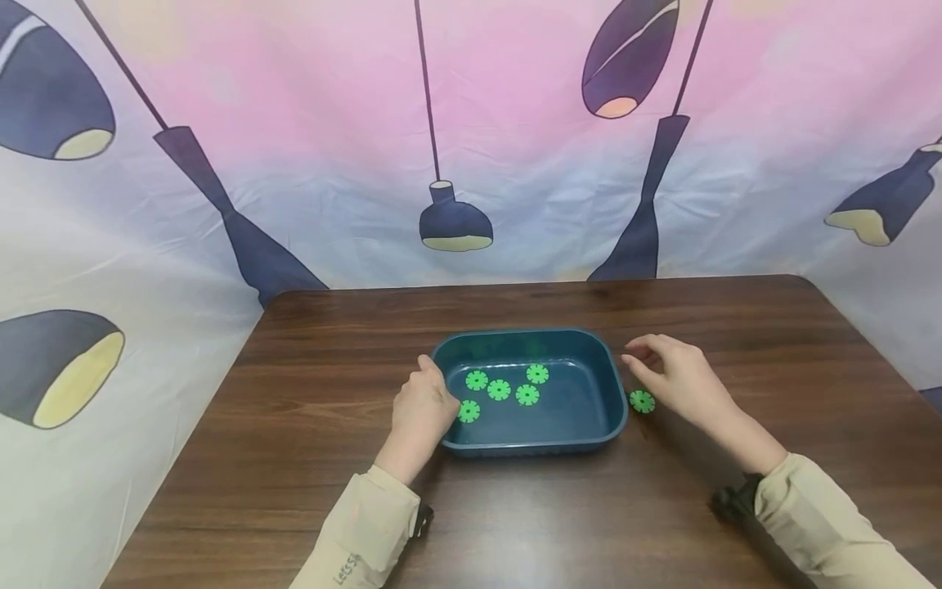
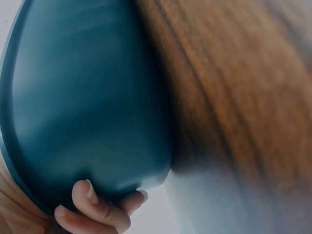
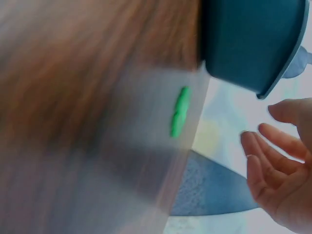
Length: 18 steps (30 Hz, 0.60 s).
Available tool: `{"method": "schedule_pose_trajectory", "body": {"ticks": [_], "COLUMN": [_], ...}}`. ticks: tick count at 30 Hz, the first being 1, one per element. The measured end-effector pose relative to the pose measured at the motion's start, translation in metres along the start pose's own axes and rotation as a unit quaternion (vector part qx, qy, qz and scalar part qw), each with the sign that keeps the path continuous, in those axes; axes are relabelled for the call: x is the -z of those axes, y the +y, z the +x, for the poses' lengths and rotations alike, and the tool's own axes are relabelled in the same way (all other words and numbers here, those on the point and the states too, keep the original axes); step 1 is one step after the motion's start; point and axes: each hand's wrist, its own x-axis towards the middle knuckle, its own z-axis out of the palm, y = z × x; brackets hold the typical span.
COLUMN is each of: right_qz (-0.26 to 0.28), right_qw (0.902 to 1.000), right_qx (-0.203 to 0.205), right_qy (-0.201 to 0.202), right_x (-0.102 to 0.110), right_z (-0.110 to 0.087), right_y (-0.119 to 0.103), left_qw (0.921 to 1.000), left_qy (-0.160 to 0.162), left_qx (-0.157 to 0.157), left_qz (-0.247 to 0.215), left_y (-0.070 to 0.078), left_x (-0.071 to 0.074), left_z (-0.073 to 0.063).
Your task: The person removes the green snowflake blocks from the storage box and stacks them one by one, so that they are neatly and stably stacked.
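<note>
A dark teal rectangular tub (image 1: 572, 419) sits on the wooden table. Several green notched plastic discs (image 1: 499, 390) lie flat on its floor, mostly toward the left and middle. My left hand (image 1: 425, 406) grips the tub's left wall at the rim; its curled fingers (image 2: 100, 207) press the outside in the left wrist view. Just outside the right wall, one more green disc (image 1: 643, 402) lies on the table, seen edge-on in the right wrist view. Beside and above this disc is my right hand (image 1: 680, 378), fingers loosely bent, with nothing between thumb and fingertips (image 3: 249, 139).
The brown wooden table (image 1: 309, 491) stretches out on both sides of the tub. Behind its far edge hangs a pastel cloth (image 1: 353, 147) printed with dark lamps. Each wrist carries a black strap (image 1: 736, 497) at the beige sleeve cuff.
</note>
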Motion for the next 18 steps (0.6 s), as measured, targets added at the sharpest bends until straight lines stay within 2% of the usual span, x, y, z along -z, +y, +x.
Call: {"method": "schedule_pose_trajectory", "body": {"ticks": [4,8,14,18], "right_qz": [0.028,0.046,0.06,0.058], "right_qw": [0.9981,0.996,0.995,0.9905], "right_qx": [0.025,0.045,0.08,0.113], "right_qy": [0.049,0.063,-0.002,-0.054], "right_x": [-0.009,-0.018,-0.031,-0.041], "right_z": [0.002,0.006,0.019,0.028], "right_y": [-0.01,-0.018,-0.033,-0.046], "left_qw": [1.0,1.0,0.9999,0.9998], "left_qy": [-0.006,-0.006,0.006,0.015], "left_qx": [-0.003,-0.004,-0.007,-0.008], "left_qz": [0.0,0.002,0.011,0.009], "left_y": [-0.002,-0.002,-0.002,-0.002], "left_x": [0.0,-0.001,0.0,0.0], "left_z": [-0.001,-0.001,0.0,0.0]}}
